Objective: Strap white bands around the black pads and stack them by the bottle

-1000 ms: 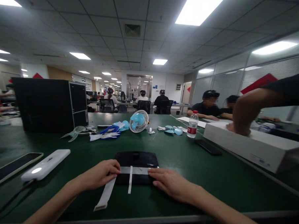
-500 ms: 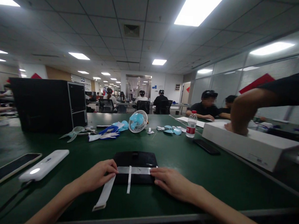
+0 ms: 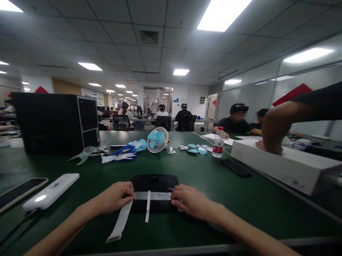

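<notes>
Your fingers point(image 3: 129, 196) are drawn in narrow on both hands. Those of your left hand point(image 3: 115, 198) curl onto the left end of the white strip point(image 3: 153, 195) that crosses the black pad point(image 3: 154, 181), and those of your right hand point(image 3: 192, 201) curl onto its right end. Whether they pinch the strip or only press it down cannot be told. The green table point(image 3: 241, 206) spreads under the pad on every side. Well beyond the pad to its left stands a black computer tower point(image 3: 56, 123), and well to its right lies a long white box point(image 3: 288, 169) with another person's arm point(image 3: 275, 128) resting on top. Left of the pad lies a white power bank point(image 3: 50, 192), with a dark phone point(image 3: 13, 194) farther out the same way. Straight beyond the pad stands a small blue fan point(image 3: 157, 139); a water bottle point(image 3: 217, 147) stands beyond it to the right, and blue-and-white gloves point(image 3: 120, 154) lie beyond it to the left. From the pad's near left corner a long white band point(image 3: 120, 222) trails toward you, and a thin white strip point(image 3: 147, 208) runs from the pad's middle over its near edge.
</notes>
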A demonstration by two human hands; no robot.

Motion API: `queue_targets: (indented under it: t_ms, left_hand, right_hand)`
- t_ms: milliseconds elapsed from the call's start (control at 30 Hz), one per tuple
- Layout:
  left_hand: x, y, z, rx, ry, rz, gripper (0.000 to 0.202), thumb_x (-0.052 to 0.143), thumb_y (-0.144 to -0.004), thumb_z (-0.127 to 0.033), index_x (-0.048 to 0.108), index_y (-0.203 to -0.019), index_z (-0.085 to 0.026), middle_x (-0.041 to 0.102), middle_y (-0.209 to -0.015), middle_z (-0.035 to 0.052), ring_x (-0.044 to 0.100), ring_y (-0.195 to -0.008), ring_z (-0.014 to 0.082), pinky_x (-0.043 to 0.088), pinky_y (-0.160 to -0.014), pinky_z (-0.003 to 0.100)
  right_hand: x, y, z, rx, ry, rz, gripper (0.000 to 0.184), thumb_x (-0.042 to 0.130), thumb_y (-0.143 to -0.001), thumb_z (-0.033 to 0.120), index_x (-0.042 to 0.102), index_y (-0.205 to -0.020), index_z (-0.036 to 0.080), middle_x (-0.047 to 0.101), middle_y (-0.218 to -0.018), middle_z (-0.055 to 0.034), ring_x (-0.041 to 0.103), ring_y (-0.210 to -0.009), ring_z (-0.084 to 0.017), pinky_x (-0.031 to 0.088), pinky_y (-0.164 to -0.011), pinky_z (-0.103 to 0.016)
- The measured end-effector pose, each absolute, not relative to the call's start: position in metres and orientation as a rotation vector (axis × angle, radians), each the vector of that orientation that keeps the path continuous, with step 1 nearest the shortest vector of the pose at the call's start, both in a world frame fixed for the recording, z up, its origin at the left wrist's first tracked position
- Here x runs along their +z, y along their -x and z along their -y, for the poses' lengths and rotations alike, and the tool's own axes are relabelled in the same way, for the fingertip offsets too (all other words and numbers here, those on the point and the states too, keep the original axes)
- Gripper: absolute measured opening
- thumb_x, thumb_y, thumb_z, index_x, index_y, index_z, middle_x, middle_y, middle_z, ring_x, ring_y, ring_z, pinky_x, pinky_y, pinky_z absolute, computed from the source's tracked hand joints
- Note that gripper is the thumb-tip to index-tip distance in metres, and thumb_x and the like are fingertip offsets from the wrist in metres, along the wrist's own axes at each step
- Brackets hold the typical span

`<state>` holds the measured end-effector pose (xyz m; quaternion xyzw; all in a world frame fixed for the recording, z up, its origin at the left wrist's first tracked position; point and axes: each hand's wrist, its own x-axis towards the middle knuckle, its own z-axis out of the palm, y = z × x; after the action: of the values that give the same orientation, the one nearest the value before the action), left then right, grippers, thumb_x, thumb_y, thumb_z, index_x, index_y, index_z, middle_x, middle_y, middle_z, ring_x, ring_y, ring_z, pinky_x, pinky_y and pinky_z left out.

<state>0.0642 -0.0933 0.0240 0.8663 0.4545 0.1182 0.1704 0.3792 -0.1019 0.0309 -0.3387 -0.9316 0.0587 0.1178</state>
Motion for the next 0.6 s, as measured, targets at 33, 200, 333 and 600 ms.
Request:
queue_targets:
  t_ms: [33,200,333,600]
  left_hand:
    - [0.025,-0.065,0.091,0.320,-2.448,-1.289,0.028,0.046,-0.087,-0.038,0.069,-0.085,-0.021,0.061,-0.100,0.0022,0.058,-0.086,0.0151,0.045,-0.077,0.026]
    - [0.027,-0.065,0.075,0.278,-2.395,-1.286,0.030,0.049,-0.083,-0.042,0.067,-0.080,-0.018,0.063,-0.094,0.0013,0.058,-0.080,0.0144,0.044,-0.070,0.024]
    - [0.030,-0.061,0.060,0.311,-2.367,-1.344,0.035,0.046,-0.083,-0.045,0.068,-0.082,-0.018,0.065,-0.089,0.0019,0.059,-0.075,0.0145,0.043,-0.066,0.023]
    - [0.032,-0.044,0.017,0.514,-2.445,-1.720,0.035,0.044,-0.083,-0.040,0.069,-0.091,-0.018,0.069,-0.094,0.0055,0.062,-0.085,0.0202,0.045,-0.074,0.028]
  right_hand:
    - [0.032,-0.378,0.100,0.170,0.993,2.729,0.028,0.044,-0.093,0.033,0.066,-0.099,0.017,0.063,-0.098,-0.0064,0.057,-0.090,-0.017,0.044,-0.079,-0.028]
    - [0.033,-0.376,0.088,0.222,0.957,2.731,0.031,0.044,-0.093,0.033,0.069,-0.095,0.015,0.064,-0.095,-0.0075,0.058,-0.087,-0.016,0.044,-0.079,-0.027]
    - [0.039,-0.371,0.073,0.235,0.940,2.709,0.024,0.050,-0.090,0.031,0.069,-0.093,0.016,0.064,-0.097,-0.0065,0.059,-0.088,-0.017,0.044,-0.080,-0.027]
    - [0.037,-0.326,0.026,0.113,1.093,2.650,0.034,0.062,-0.079,0.030,0.064,-0.111,0.017,0.061,-0.105,-0.0085,0.058,-0.093,-0.020,0.045,-0.079,-0.029]
